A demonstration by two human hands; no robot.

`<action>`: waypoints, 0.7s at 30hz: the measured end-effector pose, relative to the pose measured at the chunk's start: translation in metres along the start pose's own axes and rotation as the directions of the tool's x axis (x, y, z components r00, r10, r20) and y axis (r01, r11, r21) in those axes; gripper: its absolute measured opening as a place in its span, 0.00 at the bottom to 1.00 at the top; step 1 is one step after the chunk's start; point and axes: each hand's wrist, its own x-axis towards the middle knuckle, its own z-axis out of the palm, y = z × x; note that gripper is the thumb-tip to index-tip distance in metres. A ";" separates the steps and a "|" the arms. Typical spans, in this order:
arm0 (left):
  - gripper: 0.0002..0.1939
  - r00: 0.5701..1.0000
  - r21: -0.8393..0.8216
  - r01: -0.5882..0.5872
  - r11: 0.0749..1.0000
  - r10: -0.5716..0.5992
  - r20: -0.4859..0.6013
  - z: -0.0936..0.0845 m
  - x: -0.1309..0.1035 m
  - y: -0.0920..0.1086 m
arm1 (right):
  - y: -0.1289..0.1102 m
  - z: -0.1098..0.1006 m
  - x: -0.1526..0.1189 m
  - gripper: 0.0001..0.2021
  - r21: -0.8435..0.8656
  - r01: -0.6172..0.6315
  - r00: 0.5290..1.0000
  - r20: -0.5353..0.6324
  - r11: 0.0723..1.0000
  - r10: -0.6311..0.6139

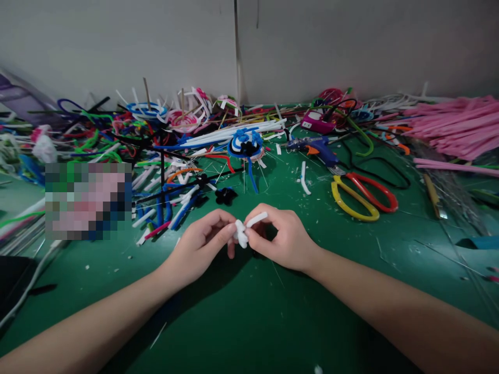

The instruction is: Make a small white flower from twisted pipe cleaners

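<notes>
Between both hands, over the green tabletop (pixel 249 322), is a white pipe cleaner (pixel 241 235) bent into a small looped bundle. My left hand (pixel 205 239) pinches its left side between thumb and fingers. On the other side my right hand (pixel 283 236) is closed on it too, and a straight white end sticks out above the right thumb. The fingertips hide part of the bundle. Just beyond the hands lie a black pipe-cleaner flower (pixel 225 196) and a blue and white pipe-cleaner piece (pixel 245 144) with a black middle.
Scissors (pixel 354 197) with yellow and red handles lie right of my hands, below a blue glue gun (pixel 322 150). Pink pipe cleaners (pixel 456 127) are heaped at far right. Cut pieces (pixel 159 205) and tangled coloured stems crowd the left and back, against a grey wall (pixel 117 47).
</notes>
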 end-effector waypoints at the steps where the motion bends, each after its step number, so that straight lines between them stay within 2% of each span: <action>1: 0.06 1.000 -0.029 -0.001 1.000 0.001 0.001 0.000 0.000 0.000 | 0.000 0.000 0.000 0.02 -0.001 0.001 1.000 -0.006 1.000 -0.001; 4: 0.10 1.000 -0.094 -0.014 0.995 0.013 -0.007 0.000 -0.001 -0.002 | 0.000 0.000 0.001 0.02 -0.013 0.005 1.000 -0.030 1.000 -0.005; 6: 0.13 1.000 -0.071 -0.026 0.997 0.026 -0.004 0.000 -0.002 -0.003 | 0.000 0.000 0.001 0.02 -0.018 -0.003 0.999 -0.034 1.000 0.002; 13: 0.12 0.995 0.156 -0.083 0.984 0.091 -0.047 0.002 -0.006 -0.006 | 0.001 -0.001 0.001 0.02 -0.037 -0.023 1.000 0.005 0.999 0.023; 16: 0.15 0.993 0.280 -0.083 0.957 0.101 -0.052 0.002 -0.007 -0.007 | 0.001 0.000 0.001 0.02 -0.030 -0.022 1.000 0.005 0.999 0.022; 21: 0.11 0.992 0.426 -0.087 0.901 0.118 -0.046 0.002 -0.007 -0.005 | 0.002 0.001 0.001 0.02 -0.005 -0.042 0.999 0.018 0.999 0.042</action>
